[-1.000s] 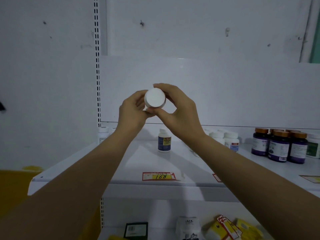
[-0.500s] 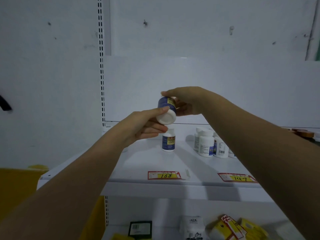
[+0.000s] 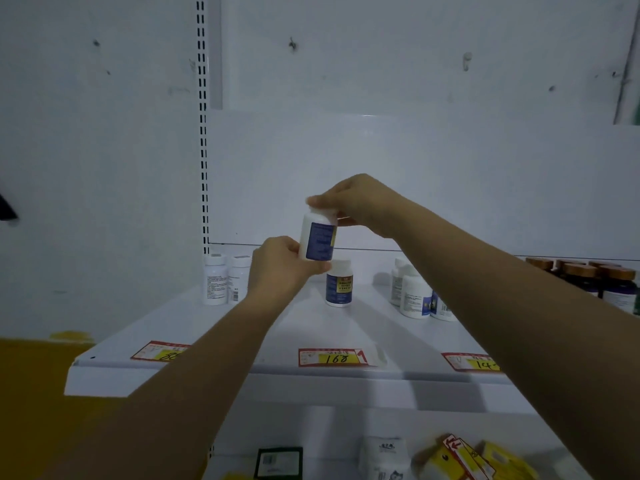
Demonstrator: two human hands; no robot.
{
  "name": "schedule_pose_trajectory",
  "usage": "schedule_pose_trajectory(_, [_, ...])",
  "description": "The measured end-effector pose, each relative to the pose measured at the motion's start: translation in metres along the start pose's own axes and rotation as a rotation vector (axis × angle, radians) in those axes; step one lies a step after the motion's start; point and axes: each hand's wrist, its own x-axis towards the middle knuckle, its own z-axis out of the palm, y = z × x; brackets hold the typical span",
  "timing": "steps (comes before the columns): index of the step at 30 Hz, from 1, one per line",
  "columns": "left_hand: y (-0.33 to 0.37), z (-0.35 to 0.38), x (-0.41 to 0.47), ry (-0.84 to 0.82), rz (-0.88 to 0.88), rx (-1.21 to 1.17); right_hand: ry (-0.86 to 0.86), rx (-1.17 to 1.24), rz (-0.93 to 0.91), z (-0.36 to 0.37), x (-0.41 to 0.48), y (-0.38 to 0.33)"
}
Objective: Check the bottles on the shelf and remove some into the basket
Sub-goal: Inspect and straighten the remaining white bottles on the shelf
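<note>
White bottle (image 3: 318,237), blue label; left grip (image 3: 280,268) holds base, right grip (image 3: 360,202) pinches top

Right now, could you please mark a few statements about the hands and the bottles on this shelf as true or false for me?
1. The left hand grips the base of the held bottle and the right hand pinches its cap. True.
2. The held bottle is upside down. False: its cap points up.
3. A second bottle with a blue label stands on the shelf just below the held bottle. True.
4. The price tag in front of the second bottle reads 200. False: it reads 168.
5. The brown-capped bottles stand at the shelf's left end. False: they stand at the right.
</note>
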Motion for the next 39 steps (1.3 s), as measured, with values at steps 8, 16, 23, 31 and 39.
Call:
schedule_pose_trajectory(8, [-0.057,0.028,-0.003,-0.292,0.030,0.481,0.133,-0.321,-0.148,0.035,0.016,0.027])
schedule_pose_trajectory(16, [-0.078,0.035,0.004,-0.533,0.081,0.828,0.098,-0.483,-0.052,0.072,0.040,0.068])
schedule_pose_trajectory(23, [-0.077,0.034,0.003,-0.541,0.061,0.827,0.105,-0.733,0.025,0.083,0.047,0.090])
schedule_pose_trajectory(31, [-0.076,0.032,0.003,-0.557,0.052,0.833,0.011,-0.653,0.036,0.056,0.051,0.082])
schedule_pose_trajectory(39, [-0.078,0.032,0.002,-0.570,0.079,0.853,-0.125,-0.661,0.073,0.034,0.028,0.093])
